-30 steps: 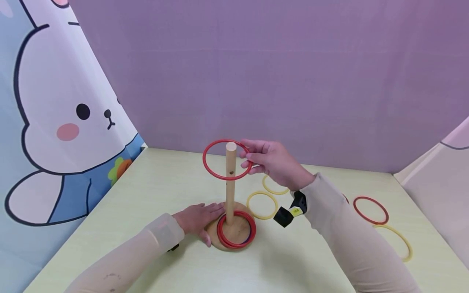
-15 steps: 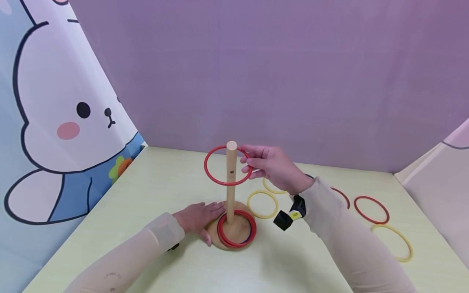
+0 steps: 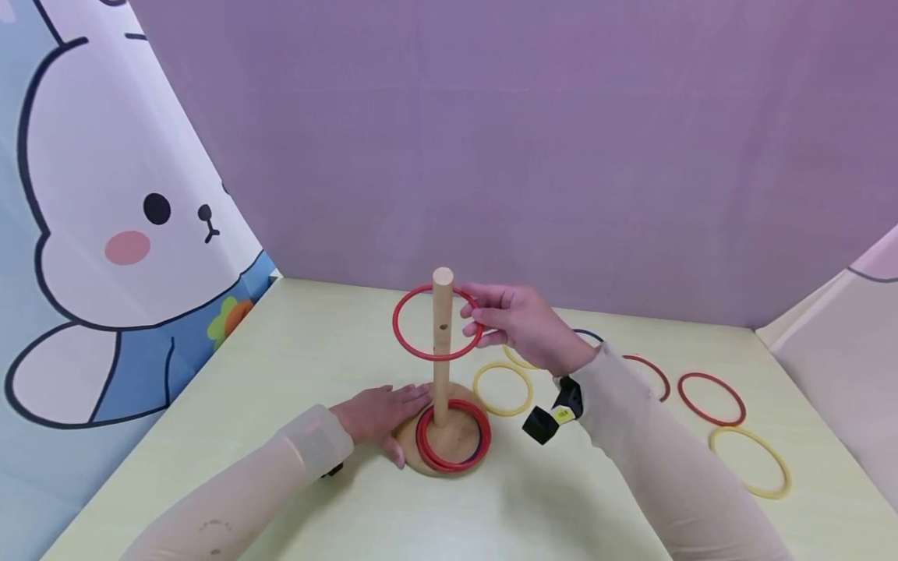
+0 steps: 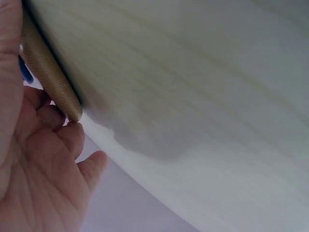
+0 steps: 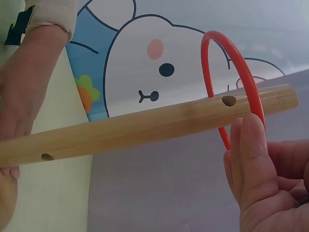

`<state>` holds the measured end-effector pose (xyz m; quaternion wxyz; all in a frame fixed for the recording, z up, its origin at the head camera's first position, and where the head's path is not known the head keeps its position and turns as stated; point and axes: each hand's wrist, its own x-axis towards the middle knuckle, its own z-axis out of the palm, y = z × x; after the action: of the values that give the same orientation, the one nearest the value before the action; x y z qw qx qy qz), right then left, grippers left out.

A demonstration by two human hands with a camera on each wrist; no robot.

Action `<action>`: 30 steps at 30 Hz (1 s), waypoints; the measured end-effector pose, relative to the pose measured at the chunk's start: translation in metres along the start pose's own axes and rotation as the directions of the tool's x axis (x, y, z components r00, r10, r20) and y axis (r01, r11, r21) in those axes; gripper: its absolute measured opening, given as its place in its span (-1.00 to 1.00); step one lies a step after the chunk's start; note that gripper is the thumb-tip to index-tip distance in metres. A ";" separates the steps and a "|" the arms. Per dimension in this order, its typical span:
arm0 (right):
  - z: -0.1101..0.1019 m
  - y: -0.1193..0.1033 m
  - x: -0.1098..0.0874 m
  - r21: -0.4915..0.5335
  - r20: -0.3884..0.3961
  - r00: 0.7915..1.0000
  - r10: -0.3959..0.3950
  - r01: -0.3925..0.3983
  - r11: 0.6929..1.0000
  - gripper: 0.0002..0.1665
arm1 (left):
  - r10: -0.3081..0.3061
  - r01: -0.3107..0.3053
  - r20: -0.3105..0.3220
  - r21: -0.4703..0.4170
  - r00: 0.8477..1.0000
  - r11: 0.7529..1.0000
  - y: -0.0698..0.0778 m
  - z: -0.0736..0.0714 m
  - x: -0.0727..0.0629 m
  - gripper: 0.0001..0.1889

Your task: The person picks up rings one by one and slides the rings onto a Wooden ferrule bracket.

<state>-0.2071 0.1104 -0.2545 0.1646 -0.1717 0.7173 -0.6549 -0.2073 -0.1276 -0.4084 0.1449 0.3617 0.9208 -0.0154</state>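
A wooden post stands upright on a round wooden base. My right hand pinches a thin red ring at its right side, thumb against fingers. That ring encircles the post a little below the top, held level and off to both sides of it; the right wrist view shows the post passing through it. Around the post's foot lie stacked rings, red on top with a bit of blue beneath. My left hand rests on the base's left edge, fingers extended and thumb apart.
Yellow rings lie behind and right of the base. Farther right on the table are a blue ring, red rings and another yellow ring. A purple backdrop rises behind the table.
The right hand has lowered the red ring slightly down along the post. The left hand has stayed in place on the base.
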 end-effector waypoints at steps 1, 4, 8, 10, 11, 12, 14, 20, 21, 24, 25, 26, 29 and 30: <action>0.000 0.001 0.000 -0.004 -0.002 1.000 0.004 -0.004 1.000 -0.47 | 0.002 -0.002 -0.001 0.001 1.000 1.000 0.000 0.000 0.000 0.14; 0.001 0.004 0.001 -0.019 -0.010 1.000 0.008 -0.008 1.000 -0.47 | 0.010 -0.010 -0.015 -0.015 1.000 1.000 -0.001 -0.001 -0.002 0.13; 0.003 0.007 0.001 -0.030 -0.003 1.000 0.006 -0.006 1.000 -0.46 | 0.015 -0.016 -0.031 -0.031 0.999 0.999 -0.002 -0.002 -0.003 0.12; 0.005 0.008 0.001 -0.036 -0.004 1.000 0.009 -0.009 0.999 -0.46 | 0.025 -0.026 -0.035 -0.029 0.999 0.999 -0.003 -0.002 -0.004 0.12; 0.005 0.010 0.000 -0.037 -0.007 1.000 0.011 -0.012 0.999 -0.46 | 0.030 -0.031 -0.036 -0.027 0.999 0.999 -0.003 -0.002 -0.004 0.12; 0.005 0.011 0.000 -0.039 -0.011 1.000 0.014 -0.014 0.999 -0.46 | 0.033 -0.034 -0.035 -0.028 0.999 0.999 -0.003 -0.002 -0.004 0.12; 0.005 0.013 0.000 -0.048 -0.016 1.000 0.012 -0.012 0.999 -0.46 | 0.041 -0.042 -0.037 -0.019 0.998 0.999 -0.002 -0.002 -0.003 0.13; 0.006 0.023 -0.001 -0.058 -0.020 1.000 0.011 -0.012 0.998 -0.46 | 0.042 -0.042 -0.030 0.022 0.999 0.999 0.000 -0.002 -0.002 0.10; 0.006 0.026 -0.001 -0.057 -0.018 1.000 0.011 -0.012 0.998 -0.46 | 0.036 -0.035 -0.025 0.026 0.999 0.999 0.000 -0.002 -0.002 0.10; 0.008 0.033 0.000 -0.048 -0.023 1.000 0.019 -0.020 0.999 -0.47 | 0.025 -0.024 -0.017 0.078 1.000 0.997 0.002 -0.002 0.000 0.10; 0.008 0.035 0.000 -0.048 -0.027 0.999 0.025 -0.026 0.999 -0.47 | 0.021 -0.020 -0.015 0.095 1.000 0.995 0.002 -0.002 0.000 0.10; 0.009 0.037 0.000 -0.044 -0.032 0.999 0.031 -0.033 0.999 -0.48 | 0.019 -0.017 -0.015 0.107 1.000 0.994 0.003 -0.003 0.001 0.10; 0.009 0.043 0.000 -0.047 -0.040 0.999 0.035 -0.037 0.998 -0.47 | 0.022 -0.019 -0.021 0.127 1.000 0.992 0.003 -0.002 0.003 0.11; 0.009 0.045 0.000 -0.049 -0.039 0.999 0.034 -0.036 0.998 -0.47 | 0.024 -0.021 -0.024 0.118 0.999 0.993 0.003 -0.002 0.003 0.11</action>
<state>-0.2041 0.1059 -0.2998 0.1578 -0.1506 0.7395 -0.6369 -0.2075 -0.1231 -0.4074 0.1120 0.3800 0.9160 -0.0636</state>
